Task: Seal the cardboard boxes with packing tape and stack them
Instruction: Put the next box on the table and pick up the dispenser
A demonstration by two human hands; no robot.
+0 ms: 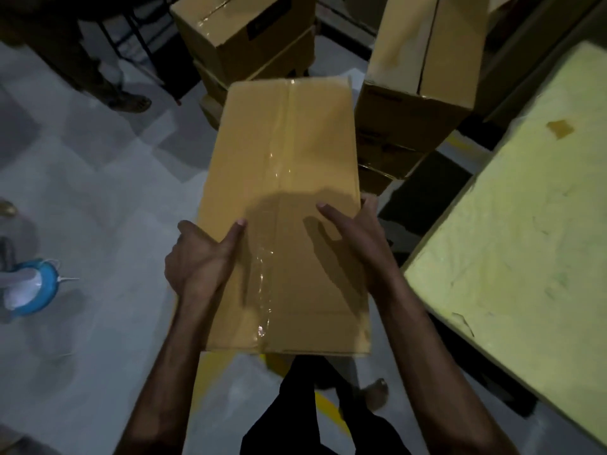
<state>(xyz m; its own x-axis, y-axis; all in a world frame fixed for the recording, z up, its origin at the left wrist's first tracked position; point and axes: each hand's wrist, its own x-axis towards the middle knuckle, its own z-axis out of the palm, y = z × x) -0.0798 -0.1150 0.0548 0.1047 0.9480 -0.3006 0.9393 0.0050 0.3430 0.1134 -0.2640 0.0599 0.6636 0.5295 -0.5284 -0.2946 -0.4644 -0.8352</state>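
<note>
I carry a long brown cardboard box (308,152) in front of me, above the floor. A strip of clear packing tape (272,224) runs along its top seam. My left hand (200,257) grips the box's left edge, thumb on top and fingers wrapped under the side. My right hand (354,231) grips the right edge the same way, thumb lying across the top face. A stack of taped boxes (243,37) stands straight ahead. Another stack of boxes (417,83) rises at the right, its top box with an open seam.
A table with a yellow-green top (532,224) fills the right side. A blue and white object (29,287) lies on the grey floor at the left. Another person's legs and sandalled foot (128,100) stand at the upper left beside a dark metal frame.
</note>
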